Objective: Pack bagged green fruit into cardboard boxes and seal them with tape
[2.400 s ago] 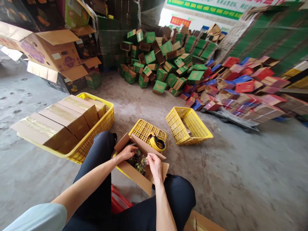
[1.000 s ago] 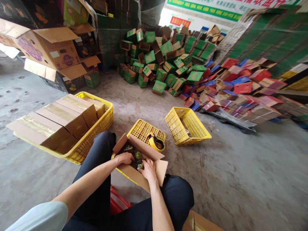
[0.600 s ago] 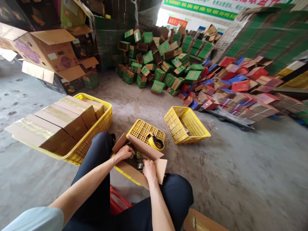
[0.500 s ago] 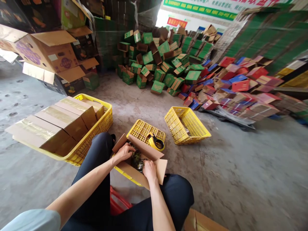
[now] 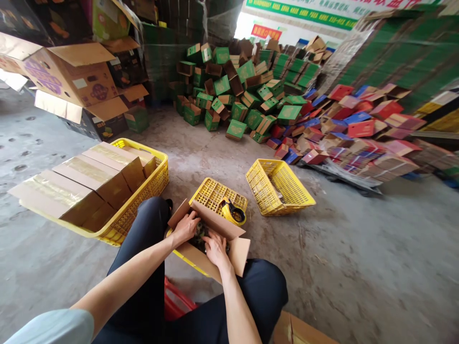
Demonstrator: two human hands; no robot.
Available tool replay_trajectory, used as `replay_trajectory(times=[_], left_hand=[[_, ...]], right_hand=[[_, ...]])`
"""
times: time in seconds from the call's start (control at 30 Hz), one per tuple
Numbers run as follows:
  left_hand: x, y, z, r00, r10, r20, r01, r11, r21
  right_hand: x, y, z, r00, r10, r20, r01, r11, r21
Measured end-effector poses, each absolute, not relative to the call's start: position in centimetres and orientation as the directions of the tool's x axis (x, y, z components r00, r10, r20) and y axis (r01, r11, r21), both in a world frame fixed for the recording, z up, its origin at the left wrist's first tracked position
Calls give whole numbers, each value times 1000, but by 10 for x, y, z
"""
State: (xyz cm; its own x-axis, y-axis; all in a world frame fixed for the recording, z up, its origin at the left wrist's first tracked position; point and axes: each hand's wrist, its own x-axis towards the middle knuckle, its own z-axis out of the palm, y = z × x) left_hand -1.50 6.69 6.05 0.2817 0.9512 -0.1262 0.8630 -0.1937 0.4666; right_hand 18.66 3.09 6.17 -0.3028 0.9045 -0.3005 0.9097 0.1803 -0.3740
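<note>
Open cardboard box [image 5: 211, 239] on lap, atop yellow crate [image 5: 215, 193]. Left hand [image 5: 185, 227] at box's 9 o'clock, fingers curled on flap edge; right hand [image 5: 215, 248] at 5 o'clock, fingers spread flat, pressing dark contents [image 5: 200, 231] (kind unclear). Judgement: press evenly, settle contents below rim, keep flaps clear. Tape dispenser [image 5: 233, 212] at 1 o'clock.

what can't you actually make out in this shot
- Head view: contents of the open cardboard box show only as dark and green bits; the left hand and right hand and the flaps cover them.
- Whether either hand grips anything: fingertips hidden inside the box.
- The red thing under the legs: mostly hidden.
- Wall banner text: cut off, too small.
</note>
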Motion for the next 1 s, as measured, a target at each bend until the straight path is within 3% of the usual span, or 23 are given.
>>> replay_trajectory(times=[0.2, 0.47, 0.7, 1.0], left_hand=[[-12, 61, 56, 248, 922, -296, 907, -114, 405], [-14, 59, 61, 257, 937, -236, 891, -136, 433], [-15, 61, 69, 237, 956, -172, 889, -142, 436], [-9, 55, 50, 218, 909, -355, 933, -86, 350]], right_hand=[[183, 48, 57, -266, 909, -321, 887, 101, -451], [182, 57, 57, -197, 961, -196, 822, 53, -566], [209, 49, 69, -67, 997, -40, 844, 35, -536], [199, 40, 46, -215, 965, -149, 879, 124, -460]])
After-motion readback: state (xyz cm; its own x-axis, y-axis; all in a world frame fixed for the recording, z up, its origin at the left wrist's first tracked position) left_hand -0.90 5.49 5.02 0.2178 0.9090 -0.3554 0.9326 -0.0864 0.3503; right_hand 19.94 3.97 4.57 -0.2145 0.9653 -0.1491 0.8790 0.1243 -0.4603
